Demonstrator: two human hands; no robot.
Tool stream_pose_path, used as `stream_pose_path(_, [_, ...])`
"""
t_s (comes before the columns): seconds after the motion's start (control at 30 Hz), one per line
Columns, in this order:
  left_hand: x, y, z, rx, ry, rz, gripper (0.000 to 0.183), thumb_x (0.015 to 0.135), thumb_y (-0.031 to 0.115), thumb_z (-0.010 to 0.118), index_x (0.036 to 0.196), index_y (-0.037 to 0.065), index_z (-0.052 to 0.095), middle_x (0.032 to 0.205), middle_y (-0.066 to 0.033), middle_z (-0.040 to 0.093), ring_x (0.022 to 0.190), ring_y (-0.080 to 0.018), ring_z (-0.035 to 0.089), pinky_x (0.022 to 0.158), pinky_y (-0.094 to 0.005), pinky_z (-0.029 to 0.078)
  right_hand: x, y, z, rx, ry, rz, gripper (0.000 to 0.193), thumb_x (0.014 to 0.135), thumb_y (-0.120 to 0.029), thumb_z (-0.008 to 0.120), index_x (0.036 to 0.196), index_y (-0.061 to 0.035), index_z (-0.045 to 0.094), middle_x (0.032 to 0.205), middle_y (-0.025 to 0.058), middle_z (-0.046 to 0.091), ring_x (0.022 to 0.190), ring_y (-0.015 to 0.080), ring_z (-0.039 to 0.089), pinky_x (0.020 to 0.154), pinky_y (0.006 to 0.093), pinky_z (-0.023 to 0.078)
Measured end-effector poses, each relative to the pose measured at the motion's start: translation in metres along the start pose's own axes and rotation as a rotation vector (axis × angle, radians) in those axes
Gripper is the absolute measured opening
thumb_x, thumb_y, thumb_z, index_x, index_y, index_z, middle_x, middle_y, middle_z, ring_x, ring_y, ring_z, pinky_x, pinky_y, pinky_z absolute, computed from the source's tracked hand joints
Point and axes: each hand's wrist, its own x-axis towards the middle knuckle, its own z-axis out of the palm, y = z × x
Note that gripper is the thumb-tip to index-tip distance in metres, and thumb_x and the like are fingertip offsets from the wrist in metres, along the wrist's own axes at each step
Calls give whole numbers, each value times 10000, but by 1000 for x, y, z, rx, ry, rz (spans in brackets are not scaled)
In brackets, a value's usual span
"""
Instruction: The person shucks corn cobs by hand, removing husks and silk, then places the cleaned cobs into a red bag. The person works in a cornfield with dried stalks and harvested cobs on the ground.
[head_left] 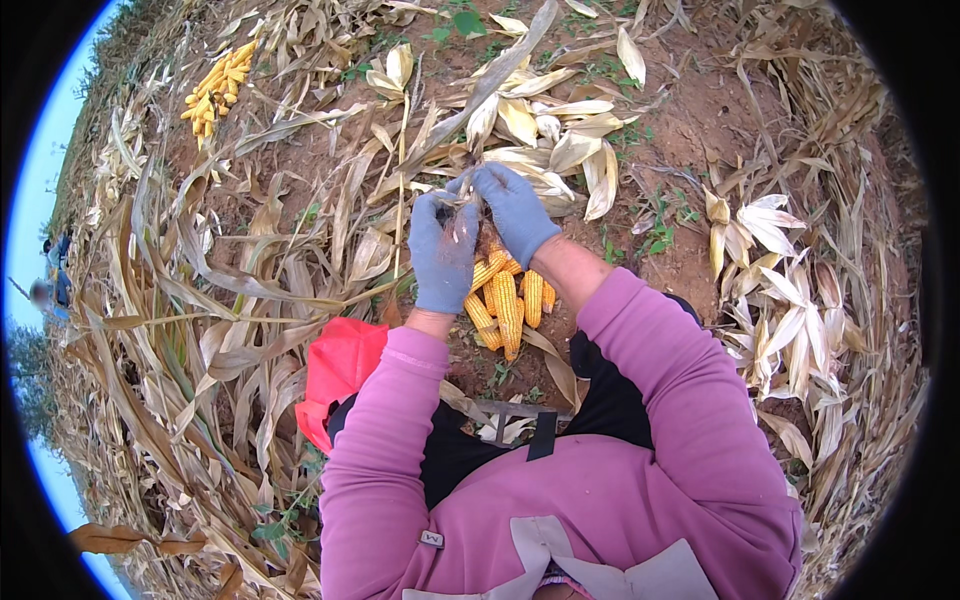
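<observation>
We see the left hand (443, 255) and the right hand (515, 210), both gloved, grasping one husked cob (466, 215) together. Just near them lies a small pile of yellow cobs (508, 295); another pile (215, 88) is far left.

No packages, signs or screens show; the only label is a small grey tag (431, 539) on the pink sleeve, well below the gloved fingers (470, 200).

Reddish-brown bare soil (700, 120), strewn with dry pale corn husks (560, 140) and stalks (170, 300), a small heap of yellow cobs (505, 300) in the middle, another cob pile (215, 88) far left, sparse green weeds (665, 215)
</observation>
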Motion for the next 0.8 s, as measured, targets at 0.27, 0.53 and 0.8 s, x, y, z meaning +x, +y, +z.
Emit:
stream_pose_path(0.27, [8, 2, -7, -153, -41, -49, 226, 860, 52, 583, 1070, -5, 524, 939, -74, 554, 861, -115, 530, 768, -259, 458, -7, -18, 5, -167, -65, -35, 218, 914, -208, 561, 989, -6, 594, 863, 26, 599, 802, 97, 532, 734, 252, 447])
stream_pose_path(0.53, [11, -7, -20, -11, -139, -82, 141, 861, 41, 546, 998, 5, 543, 882, -66, 572, 799, -118, 530, 712, -266, 465, -11, -23, 5, -373, -57, -132, 233, 853, -254, 634, 885, -29, 584, 752, 69, 574, 686, 139, 512, 660, 291, 451])
stream_pose_path(0.8, [8, 0, -15, 179, -68, 40, 76, 912, 97, 520, 910, 21, 515, 731, -54, 547, 672, -106, 480, 597, -275, 420, -13, -34, 6, -511, -74, -254, 228, 834, -262, 633, 883, -42, 598, 757, 130, 575, 652, 264, 545, 638, 347, 455])
